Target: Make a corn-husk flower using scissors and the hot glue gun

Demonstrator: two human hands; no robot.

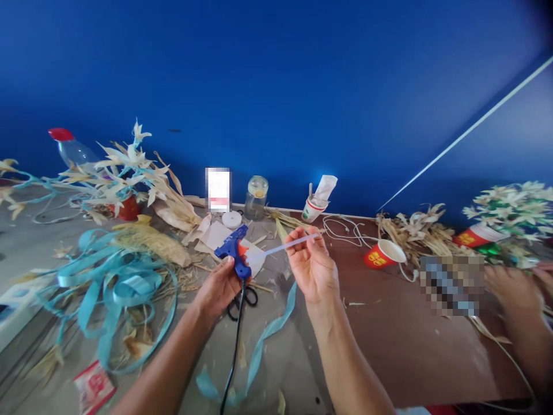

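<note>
Glue gun point(234, 249) sits in left hand point(221, 289), fingers closed round handle. Right hand point(314, 266) pinches translucent stick point(279, 249), fingers curled.

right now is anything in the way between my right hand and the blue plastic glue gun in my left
Nothing visible blocks that gap; only the thin translucent glue stick crosses it, running from your right hand toward the glue gun in your left hand.

A craft workshop, by its glue gun point(239, 262), turquoise ribbon point(138, 282) and dried husks point(173, 217)
</note>
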